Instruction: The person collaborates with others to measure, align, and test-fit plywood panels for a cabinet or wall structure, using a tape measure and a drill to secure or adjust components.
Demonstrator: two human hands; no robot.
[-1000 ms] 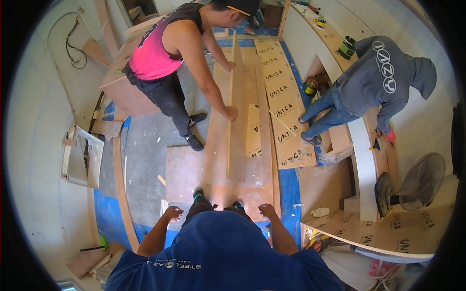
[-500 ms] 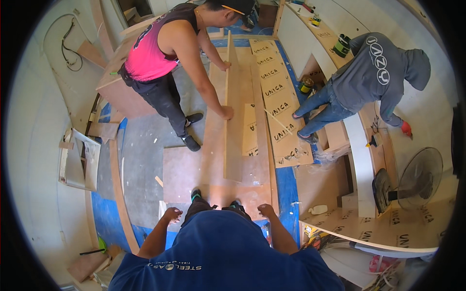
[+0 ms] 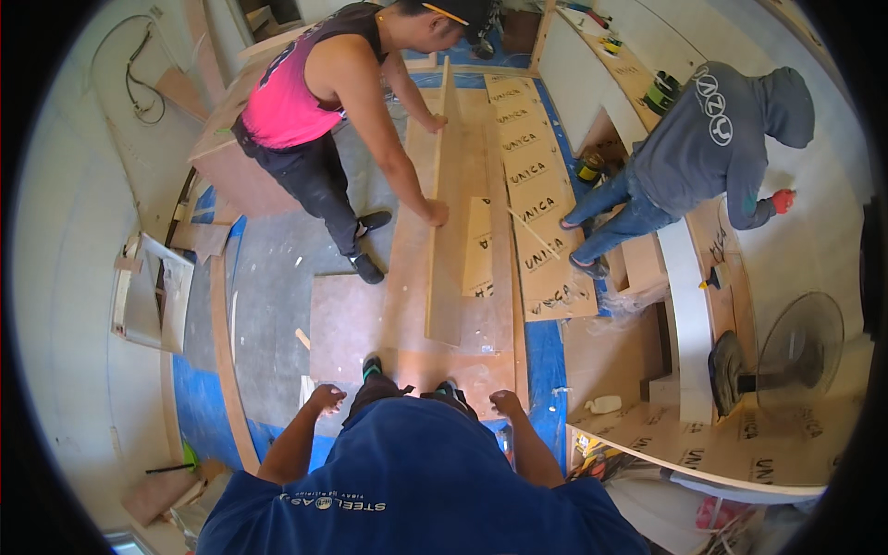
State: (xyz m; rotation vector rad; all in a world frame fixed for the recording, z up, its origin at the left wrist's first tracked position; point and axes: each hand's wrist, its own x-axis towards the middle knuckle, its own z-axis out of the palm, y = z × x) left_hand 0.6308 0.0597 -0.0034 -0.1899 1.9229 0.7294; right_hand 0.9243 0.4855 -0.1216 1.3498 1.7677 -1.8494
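Note:
My left hand (image 3: pixel 327 399) is held out beside my left thigh, its fingers loosely bent and slightly apart, with nothing in them. On the other side, my right hand (image 3: pixel 505 403) hovers near my right thigh, also empty, its fingers half curled. Neither touches anything. Ahead of me a long wooden panel (image 3: pixel 446 268) stands on edge over plywood sheets (image 3: pixel 347 324) on the floor. A co-worker in a pink and black sleeveless top (image 3: pixel 301 106) bends over it, both hands on the panel.
At right, a co-worker in a grey hooded top (image 3: pixel 708 139) reaches a red-gloved hand toward the wall. A fan (image 3: pixel 800 347), a paintbrush (image 3: pixel 717 277) and a white bottle (image 3: pixel 605 404) are on that side. A white frame (image 3: pixel 153 291) leans at left; a wooden strip (image 3: pixel 225 351) lies nearby.
The grey-topped co-worker's red-gloved hand has moved up along the wall. My view has shifted slightly. My hands stay in about the same place, and the panel is still held.

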